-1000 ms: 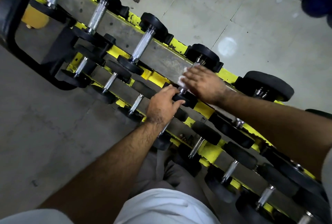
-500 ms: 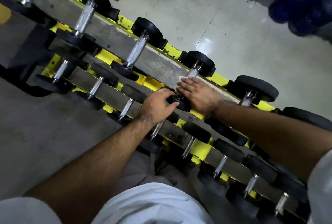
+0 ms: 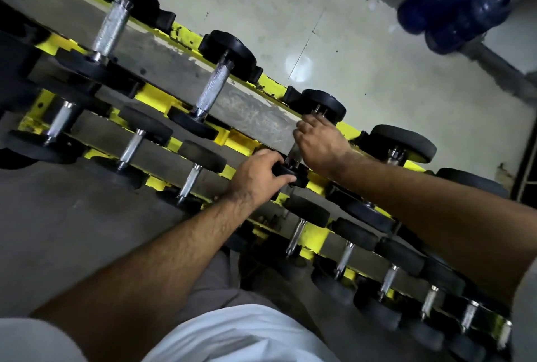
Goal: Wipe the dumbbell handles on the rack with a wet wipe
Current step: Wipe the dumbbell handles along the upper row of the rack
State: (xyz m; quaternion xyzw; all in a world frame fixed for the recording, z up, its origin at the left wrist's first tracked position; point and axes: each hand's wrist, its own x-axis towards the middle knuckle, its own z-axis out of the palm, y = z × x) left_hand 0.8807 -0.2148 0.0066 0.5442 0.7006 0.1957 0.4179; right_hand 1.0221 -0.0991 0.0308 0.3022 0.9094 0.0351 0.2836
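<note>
A yellow rack (image 3: pixel 241 140) with grey shelves runs from upper left to lower right and holds black-headed dumbbells with chrome handles. My right hand (image 3: pixel 319 143) curls round the handle (image 3: pixel 291 155) of one upper-tier dumbbell, close to its far head (image 3: pixel 325 103). The wet wipe is hidden under that hand. My left hand (image 3: pixel 258 175) grips the same dumbbell's near head (image 3: pixel 287 172), thumb on top.
Neighbouring upper-tier dumbbells (image 3: pixel 213 90) lie to the left and one (image 3: pixel 404 143) to the right. Smaller dumbbells (image 3: pixel 189 178) fill the lower tier. Blue bottles (image 3: pixel 453 4) stand on the pale tiled floor (image 3: pixel 348 50) behind the rack.
My right hand has slid up the handle from its near end toward the far head, and the white wipe no longer shows. My left hand stays on the near head.
</note>
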